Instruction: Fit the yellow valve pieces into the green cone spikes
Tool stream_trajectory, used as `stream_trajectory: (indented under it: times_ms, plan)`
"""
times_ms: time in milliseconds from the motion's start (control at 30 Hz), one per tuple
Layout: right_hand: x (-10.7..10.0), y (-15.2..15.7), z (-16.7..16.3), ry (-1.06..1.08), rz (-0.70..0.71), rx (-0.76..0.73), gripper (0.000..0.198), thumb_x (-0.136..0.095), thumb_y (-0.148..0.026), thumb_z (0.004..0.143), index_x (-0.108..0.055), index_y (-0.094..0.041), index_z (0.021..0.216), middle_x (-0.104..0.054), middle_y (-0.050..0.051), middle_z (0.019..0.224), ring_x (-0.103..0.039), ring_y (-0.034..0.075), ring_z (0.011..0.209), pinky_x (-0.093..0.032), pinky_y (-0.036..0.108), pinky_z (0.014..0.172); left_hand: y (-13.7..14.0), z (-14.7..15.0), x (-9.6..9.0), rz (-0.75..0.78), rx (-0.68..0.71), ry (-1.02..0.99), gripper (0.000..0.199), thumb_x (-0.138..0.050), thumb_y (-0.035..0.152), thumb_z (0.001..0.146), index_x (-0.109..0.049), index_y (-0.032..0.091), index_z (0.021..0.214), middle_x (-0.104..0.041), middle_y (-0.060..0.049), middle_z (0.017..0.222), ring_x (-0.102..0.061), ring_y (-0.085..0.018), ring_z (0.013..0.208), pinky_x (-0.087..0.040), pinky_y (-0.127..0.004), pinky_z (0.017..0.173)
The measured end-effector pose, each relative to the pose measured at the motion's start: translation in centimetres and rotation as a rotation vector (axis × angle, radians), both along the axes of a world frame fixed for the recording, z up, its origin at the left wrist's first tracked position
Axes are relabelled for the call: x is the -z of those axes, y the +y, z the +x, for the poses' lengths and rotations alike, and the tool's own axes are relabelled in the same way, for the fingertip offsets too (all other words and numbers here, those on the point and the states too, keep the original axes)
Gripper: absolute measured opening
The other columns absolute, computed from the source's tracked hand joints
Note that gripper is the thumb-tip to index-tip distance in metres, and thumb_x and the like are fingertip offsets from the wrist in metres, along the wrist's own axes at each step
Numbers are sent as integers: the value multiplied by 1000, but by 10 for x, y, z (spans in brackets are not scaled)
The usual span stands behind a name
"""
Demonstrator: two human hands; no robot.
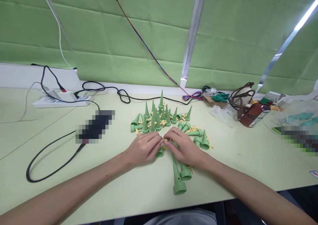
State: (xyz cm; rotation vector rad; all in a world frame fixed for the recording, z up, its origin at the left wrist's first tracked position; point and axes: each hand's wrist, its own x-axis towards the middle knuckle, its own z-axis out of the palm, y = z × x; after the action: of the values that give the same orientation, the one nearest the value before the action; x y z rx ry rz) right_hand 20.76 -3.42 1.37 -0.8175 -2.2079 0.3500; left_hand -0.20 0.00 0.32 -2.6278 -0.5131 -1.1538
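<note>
My left hand [146, 147] and my right hand [183, 146] meet fingertip to fingertip above the table, both closed in a pinch. Between the fingertips shows a small yellow plastic valve [165, 140], partly covered by the fingers. Just below, a green watering spike [159, 153] lies partly hidden by my left hand. Two longer green spikes, one of them nearer the table edge [179, 187], lie below my right hand. Behind the hands stand several upright green spikes [158, 122], points up, among scattered yellow valves [162, 122]. More valves [195, 129] lie beside tipped spikes to the right.
On the left, a black pixelated device [95, 127] lies with a cable looped beside it. A white power strip [63, 101] sits behind it. Toward the right are a brown bottle [255, 114], crumpled clear plastic [225, 115] and a cardboard box [214, 102]. Black cable runs along the wall.
</note>
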Motion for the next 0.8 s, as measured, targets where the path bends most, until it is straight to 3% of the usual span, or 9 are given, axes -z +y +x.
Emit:
stream_trajectory:
  times_ms: [500,800]
  plan:
    - [1,0,0,19,9,35,9,-50,-16,98,-56,-19,104,-64,6,92,-60,19,85,-50,32,76,0,1,3,-163,-5,12,25,-44,17,99,-55,17,77,-56,1,61,-48,-11,50,-31,-26,48]
    - [3,1,1,35,29,20,13,-53,-11,90,-58,-19,100,-64,5,87,-60,19,80,-49,31,71,0,2,-2,-400,4,196,34,-39,28,103,-61,17,81,-59,2,61,-52,-11,51,-35,-25,51]
